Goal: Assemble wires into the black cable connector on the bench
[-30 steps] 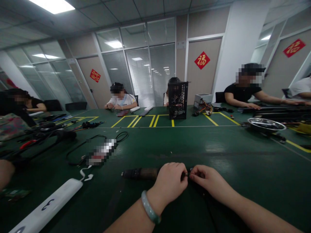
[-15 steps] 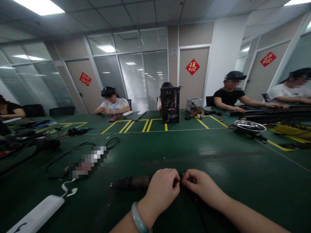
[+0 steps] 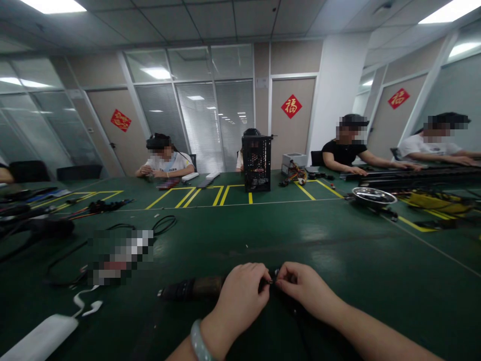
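My left hand (image 3: 242, 291) rests across the rear end of a dark cylindrical tool (image 3: 205, 287) with a metal tip, which lies on the green table (image 3: 203, 240). Its thumb and fingers are pinched around a small dark piece too tiny to name. Close beside it, with a narrow gap between the fingertips, my right hand (image 3: 304, 286) is also closed in a pinch. What it holds is hidden. The tool's back part disappears under the left hand. A pale bangle (image 3: 200, 341) circles the left wrist.
To the left lie a white box-shaped device (image 3: 41, 338) and a looped black cable (image 3: 165, 224). Across the table stand a black computer case (image 3: 257, 163) and a power supply (image 3: 295, 163) with coloured wires. A round silver-rimmed part (image 3: 374, 196) sits at right. Several people work around the table.
The whole view has shifted slightly, so the scene sits further left. Both hands keep nearly the same pinched pose over the tool's rear end.
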A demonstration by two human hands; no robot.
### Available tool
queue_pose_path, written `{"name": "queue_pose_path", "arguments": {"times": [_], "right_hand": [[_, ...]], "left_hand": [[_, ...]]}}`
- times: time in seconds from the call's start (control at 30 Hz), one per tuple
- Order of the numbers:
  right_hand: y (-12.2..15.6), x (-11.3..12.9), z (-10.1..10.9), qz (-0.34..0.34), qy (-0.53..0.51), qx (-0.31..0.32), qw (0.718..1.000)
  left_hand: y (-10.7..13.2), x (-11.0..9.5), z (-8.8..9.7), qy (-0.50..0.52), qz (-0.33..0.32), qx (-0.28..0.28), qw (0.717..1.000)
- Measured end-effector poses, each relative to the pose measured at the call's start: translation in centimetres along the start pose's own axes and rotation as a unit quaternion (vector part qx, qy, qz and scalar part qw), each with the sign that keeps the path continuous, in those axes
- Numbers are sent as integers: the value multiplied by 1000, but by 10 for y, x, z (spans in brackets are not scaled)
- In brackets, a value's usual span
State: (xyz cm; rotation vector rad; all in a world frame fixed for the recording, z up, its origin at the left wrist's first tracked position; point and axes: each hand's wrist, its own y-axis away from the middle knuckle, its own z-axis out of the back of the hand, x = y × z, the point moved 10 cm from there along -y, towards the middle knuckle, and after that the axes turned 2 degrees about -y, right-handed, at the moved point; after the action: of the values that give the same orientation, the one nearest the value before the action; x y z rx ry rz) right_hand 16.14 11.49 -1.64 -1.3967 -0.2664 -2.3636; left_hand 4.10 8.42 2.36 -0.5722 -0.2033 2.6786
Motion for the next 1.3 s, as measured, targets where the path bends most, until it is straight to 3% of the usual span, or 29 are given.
{"name": "queue_pose_path", "arguments": {"times": [0.17,0.7,1.3], "right_hand": [[0,2,-1,3,-6,7,1000],[-2,1,-3,-4,35,0,999],[-2,3,-2,4,29,4,1000]], "left_hand": [[-1,0,-1,0,7,21,1000],[-1,2,-2,-9,26,16,999],[0,-12,4,-31,-34,-10,999]]}}
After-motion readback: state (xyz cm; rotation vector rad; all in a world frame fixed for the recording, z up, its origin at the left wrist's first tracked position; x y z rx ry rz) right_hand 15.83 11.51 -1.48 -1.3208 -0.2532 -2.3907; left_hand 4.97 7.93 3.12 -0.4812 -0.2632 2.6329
